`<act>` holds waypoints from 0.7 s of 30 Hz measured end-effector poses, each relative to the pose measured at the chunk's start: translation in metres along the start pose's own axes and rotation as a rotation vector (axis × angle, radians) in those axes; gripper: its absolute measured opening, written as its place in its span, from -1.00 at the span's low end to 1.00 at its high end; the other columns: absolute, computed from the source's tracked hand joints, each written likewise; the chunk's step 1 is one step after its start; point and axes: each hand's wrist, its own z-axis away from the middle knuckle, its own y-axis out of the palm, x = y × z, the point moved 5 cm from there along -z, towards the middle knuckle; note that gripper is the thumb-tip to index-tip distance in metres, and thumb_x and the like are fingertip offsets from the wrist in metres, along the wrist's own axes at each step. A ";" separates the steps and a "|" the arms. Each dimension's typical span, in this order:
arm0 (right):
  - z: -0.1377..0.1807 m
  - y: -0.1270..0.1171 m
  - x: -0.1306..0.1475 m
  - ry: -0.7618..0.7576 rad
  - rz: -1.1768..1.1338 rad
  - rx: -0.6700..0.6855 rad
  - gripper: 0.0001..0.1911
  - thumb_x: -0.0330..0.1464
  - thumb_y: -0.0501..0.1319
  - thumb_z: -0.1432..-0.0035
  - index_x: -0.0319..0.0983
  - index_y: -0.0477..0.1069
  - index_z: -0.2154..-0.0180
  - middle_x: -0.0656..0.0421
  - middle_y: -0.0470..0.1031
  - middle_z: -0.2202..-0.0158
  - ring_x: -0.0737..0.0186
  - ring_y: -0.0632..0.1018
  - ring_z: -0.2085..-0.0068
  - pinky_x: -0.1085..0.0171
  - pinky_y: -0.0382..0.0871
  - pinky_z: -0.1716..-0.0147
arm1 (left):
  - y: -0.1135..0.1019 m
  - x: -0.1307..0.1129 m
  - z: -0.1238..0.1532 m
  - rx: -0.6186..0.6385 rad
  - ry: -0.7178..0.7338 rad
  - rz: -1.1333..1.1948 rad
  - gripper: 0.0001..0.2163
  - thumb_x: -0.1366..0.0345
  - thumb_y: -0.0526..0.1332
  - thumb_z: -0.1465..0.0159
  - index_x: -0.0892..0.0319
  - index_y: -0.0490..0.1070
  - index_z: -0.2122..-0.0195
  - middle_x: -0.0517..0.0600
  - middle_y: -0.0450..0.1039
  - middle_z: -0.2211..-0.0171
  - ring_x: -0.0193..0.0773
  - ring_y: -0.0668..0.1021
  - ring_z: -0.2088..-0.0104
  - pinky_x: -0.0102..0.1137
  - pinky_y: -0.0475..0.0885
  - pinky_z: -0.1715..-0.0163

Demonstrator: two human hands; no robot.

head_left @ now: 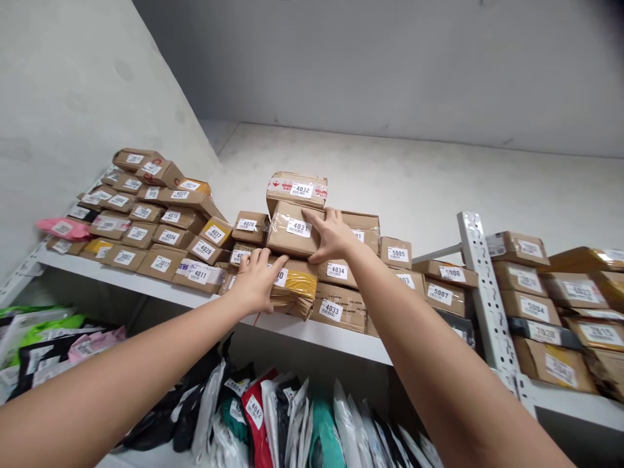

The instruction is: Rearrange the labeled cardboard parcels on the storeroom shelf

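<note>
Head view: two hands touch two parcels.

Brown cardboard parcel 4031, plastic-wrapped, lies flat atop stacked parcels, under taped parcel 4032.

Box 4031: brown cardboard under glossy clear film. Mailers: shiny plastic. Shelf upright: matt metal.
</note>
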 end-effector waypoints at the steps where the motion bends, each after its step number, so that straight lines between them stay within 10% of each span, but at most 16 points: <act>1: 0.000 -0.003 0.001 -0.004 0.003 -0.001 0.33 -0.17 0.51 0.38 -0.05 -0.17 -0.36 -0.19 -0.01 -0.24 -0.51 0.07 -0.25 -0.30 0.31 -0.06 | -0.005 0.000 0.001 -0.017 0.013 -0.001 0.08 0.23 0.54 0.30 0.09 0.09 -0.29 0.29 0.14 -0.15 0.26 0.21 -0.18 0.11 0.12 -0.16; 6: 0.003 -0.014 0.005 -0.054 0.018 -0.014 0.34 -0.20 0.53 0.38 -0.06 -0.17 -0.36 -0.17 0.01 -0.21 -0.49 0.10 -0.23 -0.31 0.29 -0.08 | -0.024 -0.005 0.013 -0.061 0.090 0.026 0.05 0.19 0.52 0.29 0.08 0.07 -0.27 0.19 0.11 -0.11 0.21 0.17 -0.18 0.16 -0.15 -0.28; 15: 0.017 -0.023 -0.008 0.008 -0.064 -0.089 0.36 -0.19 0.54 0.38 -0.04 -0.19 -0.36 -0.11 0.03 -0.16 -0.53 0.13 -0.19 -0.39 0.21 -0.08 | -0.072 -0.010 0.048 -0.054 0.128 0.110 0.06 0.24 0.49 0.24 -0.04 -0.04 -0.29 0.10 -0.03 -0.11 0.17 0.08 -0.18 0.02 0.21 -0.19; 21: 0.026 -0.025 0.002 0.045 -0.115 -0.055 0.34 -0.21 0.54 0.38 -0.04 -0.18 -0.35 -0.15 -0.03 -0.21 -0.56 0.02 -0.26 -0.39 0.25 -0.07 | -0.112 0.007 0.140 -0.116 0.140 0.222 0.02 0.08 0.41 0.25 -0.27 -0.02 -0.28 0.00 0.03 -0.09 0.08 0.27 -0.13 -0.06 0.36 -0.11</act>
